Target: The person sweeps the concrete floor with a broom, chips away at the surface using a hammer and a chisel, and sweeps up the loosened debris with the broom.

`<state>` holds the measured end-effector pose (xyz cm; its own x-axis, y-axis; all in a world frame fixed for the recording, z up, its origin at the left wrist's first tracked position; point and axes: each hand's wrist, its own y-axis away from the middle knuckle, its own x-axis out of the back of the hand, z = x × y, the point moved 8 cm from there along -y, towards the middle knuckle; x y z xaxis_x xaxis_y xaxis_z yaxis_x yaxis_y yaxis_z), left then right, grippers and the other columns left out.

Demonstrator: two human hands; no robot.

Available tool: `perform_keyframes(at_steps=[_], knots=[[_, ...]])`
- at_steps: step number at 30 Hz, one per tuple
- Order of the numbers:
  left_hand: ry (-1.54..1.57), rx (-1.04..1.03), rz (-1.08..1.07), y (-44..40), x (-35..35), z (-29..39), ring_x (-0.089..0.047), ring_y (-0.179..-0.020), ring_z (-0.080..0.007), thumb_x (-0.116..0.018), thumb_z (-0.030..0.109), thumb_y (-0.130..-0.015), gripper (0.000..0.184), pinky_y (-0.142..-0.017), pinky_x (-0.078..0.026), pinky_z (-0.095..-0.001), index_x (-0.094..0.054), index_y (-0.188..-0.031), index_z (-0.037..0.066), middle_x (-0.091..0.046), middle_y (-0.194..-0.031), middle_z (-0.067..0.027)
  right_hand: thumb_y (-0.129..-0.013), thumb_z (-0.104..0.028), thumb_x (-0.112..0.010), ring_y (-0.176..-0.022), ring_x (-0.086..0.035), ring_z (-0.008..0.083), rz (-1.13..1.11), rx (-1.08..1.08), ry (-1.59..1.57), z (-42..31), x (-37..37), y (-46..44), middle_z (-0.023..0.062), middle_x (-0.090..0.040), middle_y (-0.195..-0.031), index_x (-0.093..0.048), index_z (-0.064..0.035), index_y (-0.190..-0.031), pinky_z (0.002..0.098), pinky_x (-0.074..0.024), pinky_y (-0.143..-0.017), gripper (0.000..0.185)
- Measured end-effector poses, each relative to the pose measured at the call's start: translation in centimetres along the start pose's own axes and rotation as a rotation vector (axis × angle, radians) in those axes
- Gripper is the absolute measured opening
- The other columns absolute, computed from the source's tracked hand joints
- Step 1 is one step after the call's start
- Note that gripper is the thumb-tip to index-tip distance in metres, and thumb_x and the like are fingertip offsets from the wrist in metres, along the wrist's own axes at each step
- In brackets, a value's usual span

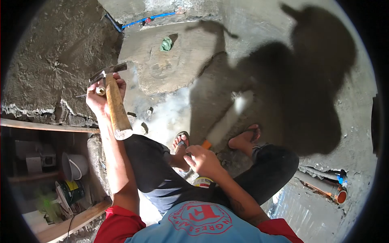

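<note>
My left hand is closed around a hammer with a wooden handle and a dark metal head. The head is at the top, by my fingertips, and the handle's butt points down toward my knee. In the same hand is another light, round-ended tool, with a thin metal tip sticking out to the left. Over my lap, my right hand has its fingers curled and pinched; what they hold, if anything, is too small to name. An orange object lies just above that hand.
A crumpled green item rests on the rough concrete slab. Blue pipe runs along the top. At left, a recess holds a white bucket behind a wooden board. An orange pipe opens at right.
</note>
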<state>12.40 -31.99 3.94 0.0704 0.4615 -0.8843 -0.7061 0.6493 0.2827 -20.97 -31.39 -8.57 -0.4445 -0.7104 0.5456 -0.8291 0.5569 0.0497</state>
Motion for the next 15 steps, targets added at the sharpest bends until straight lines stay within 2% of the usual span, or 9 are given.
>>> perform_keyframes(at_steps=[4,7,8,9,10,13,15], knots=[[-0.020,-0.047,0.006,-0.3,0.3,0.3,-0.051,-0.093,-0.0318,-0.050,0.018,-0.077,0.051,-0.078,-0.043,-0.0416,-0.039,-0.114,-0.014,-0.048,-0.101,-0.0229,-0.090,-0.028,-0.060,-0.084,-0.064,0.0373,-0.012,0.001,0.018,0.0,0.2,0.0,0.0135,-0.063,-0.093,-0.059,-0.0078,-0.103,0.0477,-0.0527,-0.070,0.024],[-0.119,-0.133,0.075,-0.5,1.1,1.9,-0.050,-0.096,-0.0366,-0.053,0.018,-0.079,0.049,-0.083,-0.042,-0.0456,-0.045,-0.111,-0.019,-0.051,-0.101,-0.0290,-0.089,-0.028,-0.060,-0.084,-0.064,0.0374,0.019,0.027,-0.005,-0.2,-0.3,-0.2,0.0139,-0.063,-0.094,-0.059,-0.0069,-0.102,0.0479,-0.0527,-0.070,0.025],[-0.083,-0.097,0.014,-0.8,1.4,1.9,-0.050,-0.097,-0.0379,-0.053,0.016,-0.079,0.053,-0.083,-0.043,-0.0467,-0.044,-0.116,-0.021,-0.052,-0.107,-0.0323,-0.089,-0.028,-0.060,-0.083,-0.065,0.0376,0.061,0.056,-0.006,0.0,-0.1,0.1,0.0143,-0.063,-0.095,-0.058,-0.0062,-0.101,0.0481,-0.0526,-0.069,0.025],[-0.229,-0.142,0.047,-0.7,1.0,2.0,-0.050,-0.096,-0.0366,-0.053,0.014,-0.079,0.056,-0.084,-0.042,-0.0466,-0.042,-0.119,-0.023,-0.051,-0.110,-0.0336,-0.088,-0.024,-0.064,-0.080,-0.065,0.0338,0.066,0.034,0.006,0.8,-0.5,0.4,0.0118,-0.063,-0.090,-0.061,-0.0104,-0.099,0.0442,-0.0516,-0.067,0.018],[-0.024,-0.075,-0.026,-0.3,0.5,1.0,-0.050,-0.094,-0.0339,-0.053,0.014,-0.080,0.058,-0.086,-0.042,-0.0449,-0.040,-0.121,-0.024,-0.051,-0.111,-0.0333,-0.088,-0.025,-0.063,-0.080,-0.065,0.0337,0.063,0.025,0.034,1.1,-0.8,0.5,0.0118,-0.063,-0.090,-0.061,-0.0108,-0.099,0.0442,-0.0516,-0.067,0.017],[-0.057,-0.081,-0.018,-0.6,0.2,1.0,-0.048,-0.093,-0.0307,-0.051,0.016,-0.078,0.078,-0.083,-0.040,-0.0409,-0.019,-0.139,-0.021,-0.051,-0.104,-0.0288,-0.089,-0.025,-0.062,-0.078,-0.065,0.0337,0.061,-0.033,0.063,0.8,-0.3,0.5,0.0117,-0.064,-0.091,-0.061,-0.0116,-0.099,0.0441,-0.0517,-0.067,0.016],[0.015,0.015,-0.030,-0.2,-0.4,0.3,-0.049,-0.091,-0.0301,-0.051,0.017,-0.078,0.079,-0.083,-0.040,-0.0404,-0.019,-0.140,-0.020,-0.051,-0.101,-0.0258,-0.090,-0.025,-0.061,-0.078,-0.065,0.0337,0.046,-0.059,0.065,0.9,-0.3,0.5,0.0117,-0.064,-0.091,-0.061,-0.0118,-0.098,0.0440,-0.0516,-0.067,0.016]])
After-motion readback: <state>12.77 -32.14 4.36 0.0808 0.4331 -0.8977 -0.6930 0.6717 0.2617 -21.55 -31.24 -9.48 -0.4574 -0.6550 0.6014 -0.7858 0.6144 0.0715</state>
